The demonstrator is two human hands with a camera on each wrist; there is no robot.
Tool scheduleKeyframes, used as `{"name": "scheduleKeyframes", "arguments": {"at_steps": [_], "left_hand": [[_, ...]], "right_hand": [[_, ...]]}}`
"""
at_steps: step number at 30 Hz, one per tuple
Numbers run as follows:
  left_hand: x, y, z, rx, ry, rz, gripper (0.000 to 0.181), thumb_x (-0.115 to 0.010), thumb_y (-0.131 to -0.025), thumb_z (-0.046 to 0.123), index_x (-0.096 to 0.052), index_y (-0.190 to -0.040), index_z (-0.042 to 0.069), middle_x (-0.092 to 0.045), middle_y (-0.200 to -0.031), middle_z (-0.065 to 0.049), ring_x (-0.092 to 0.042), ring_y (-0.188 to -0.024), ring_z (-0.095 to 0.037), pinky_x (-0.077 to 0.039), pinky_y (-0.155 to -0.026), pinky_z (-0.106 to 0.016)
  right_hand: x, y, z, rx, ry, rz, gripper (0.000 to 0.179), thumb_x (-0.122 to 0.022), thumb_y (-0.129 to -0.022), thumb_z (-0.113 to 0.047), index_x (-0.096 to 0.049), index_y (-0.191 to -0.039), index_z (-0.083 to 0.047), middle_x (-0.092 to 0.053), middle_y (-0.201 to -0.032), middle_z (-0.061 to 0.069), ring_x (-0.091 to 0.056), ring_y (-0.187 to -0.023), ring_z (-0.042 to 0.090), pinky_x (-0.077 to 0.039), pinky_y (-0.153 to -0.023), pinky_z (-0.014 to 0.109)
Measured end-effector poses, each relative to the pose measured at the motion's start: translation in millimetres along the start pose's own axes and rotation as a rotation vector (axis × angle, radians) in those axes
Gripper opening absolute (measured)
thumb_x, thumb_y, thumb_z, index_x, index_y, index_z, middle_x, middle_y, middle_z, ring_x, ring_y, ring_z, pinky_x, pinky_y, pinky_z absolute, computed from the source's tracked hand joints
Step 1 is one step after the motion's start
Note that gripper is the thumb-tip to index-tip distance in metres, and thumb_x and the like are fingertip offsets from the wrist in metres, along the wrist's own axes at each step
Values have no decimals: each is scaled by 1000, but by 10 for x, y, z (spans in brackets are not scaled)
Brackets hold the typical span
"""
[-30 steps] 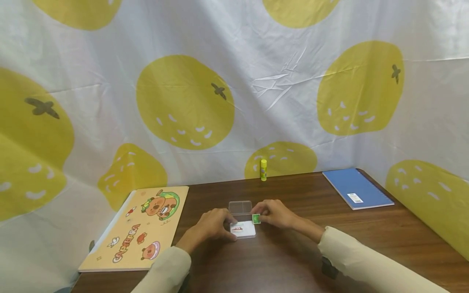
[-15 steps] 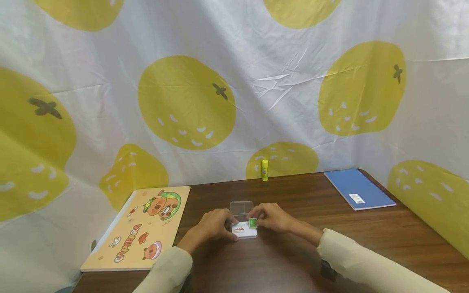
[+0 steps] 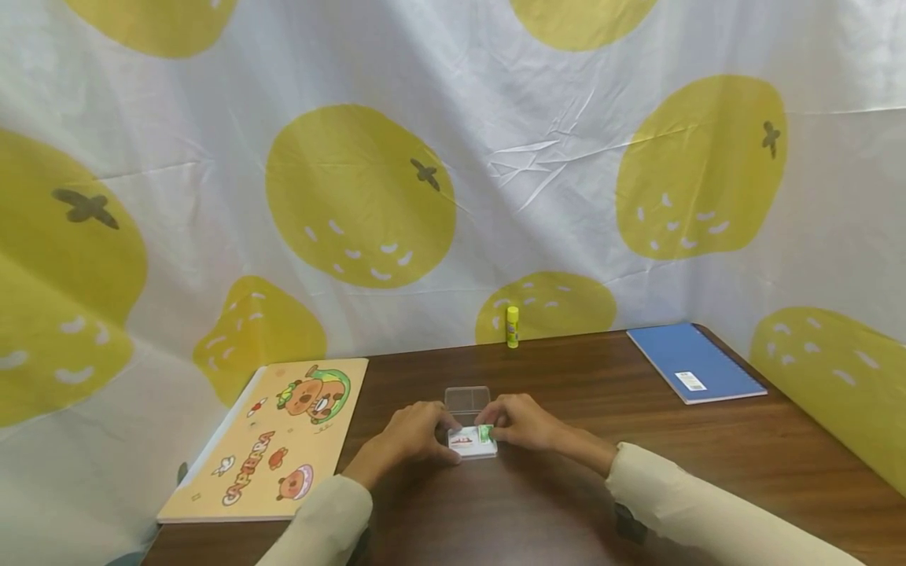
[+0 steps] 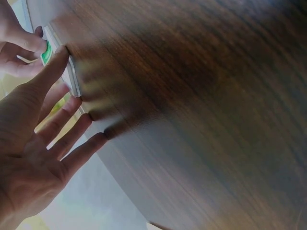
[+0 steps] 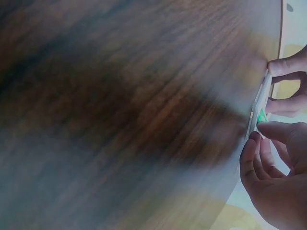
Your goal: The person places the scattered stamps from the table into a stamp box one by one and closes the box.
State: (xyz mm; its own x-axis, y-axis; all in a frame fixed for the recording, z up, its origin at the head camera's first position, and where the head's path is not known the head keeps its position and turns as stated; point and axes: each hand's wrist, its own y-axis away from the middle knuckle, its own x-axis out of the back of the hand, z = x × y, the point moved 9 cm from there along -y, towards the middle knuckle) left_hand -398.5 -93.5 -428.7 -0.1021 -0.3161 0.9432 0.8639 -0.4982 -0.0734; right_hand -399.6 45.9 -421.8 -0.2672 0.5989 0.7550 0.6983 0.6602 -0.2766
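Head view, left hand [image 3: 419, 431]: thumb and fingers grip clear case [image 3: 471, 453] by its left end
Right hand [image 3: 522, 421]: pinches green square [image 3: 484, 433] at case's right end
Beyond hands: clear lid [image 3: 467, 399], then glue stick [image 3: 513, 328]
Left: tan board [image 3: 311, 440]
Right: blue notebook [image 3: 690, 358]

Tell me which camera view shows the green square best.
The head view: it looks down on the green square, showing much of its face at the right hand. The left wrist view shows a small part by that hand's thumb; the right wrist view shows just a thin green sliver.
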Motion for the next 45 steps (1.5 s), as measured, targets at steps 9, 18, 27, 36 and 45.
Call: {"name": "scheduleKeyframes", "arguments": {"at_steps": [9,18,27,36,45], "left_hand": [[6,5,10,-5,2,1,47,-94,-75,38,-81,-113,15,-72,-119,-4,-66,-105,-24,-54,-87,-49],[7,8,11,-7,-2,0,47,-94,-74,37,-81,-113,15,-72,-116,-2,-66,-102,-22,-54,-86,-49],[13,11,14,-16,-9,12,46,-95,-73,37,-81,-112,15,-72,-115,-3,-66,-101,-23,-54,-86,-49],[8,26,14,-20,-8,11,47,-94,-74,38,-81,-113,15,-73,-117,-3,-68,-105,-25,-55,-87,-50],[27,35,37,-31,-3,14,46,-94,-74,37,-80,-113,15,-73,-117,-2,-67,-106,-23,-54,-89,-51]], "right_hand": [[-8,0,15,-16,56,-14,22,-74,-88,7,-78,-108,-1,-72,-100,11,-66,-83,15,-54,-71,22],[-33,-26,26,-7,98,-32,22,-75,-87,5,-78,-109,-1,-71,-95,9,-64,-82,15,-52,-71,21],[-32,-30,22,3,113,-29,17,-76,-87,2,-79,-103,-2,-70,-91,6,-65,-82,21,-51,-70,21],[-44,-37,24,-10,127,-42,13,-73,-85,2,-80,-95,-4,-69,-89,5,-62,-81,20,-49,-69,21],[-30,-25,1,26,159,-22,13,-74,-86,1,-80,-93,-7,-67,-86,0,-62,-79,16,-49,-68,21]]}}
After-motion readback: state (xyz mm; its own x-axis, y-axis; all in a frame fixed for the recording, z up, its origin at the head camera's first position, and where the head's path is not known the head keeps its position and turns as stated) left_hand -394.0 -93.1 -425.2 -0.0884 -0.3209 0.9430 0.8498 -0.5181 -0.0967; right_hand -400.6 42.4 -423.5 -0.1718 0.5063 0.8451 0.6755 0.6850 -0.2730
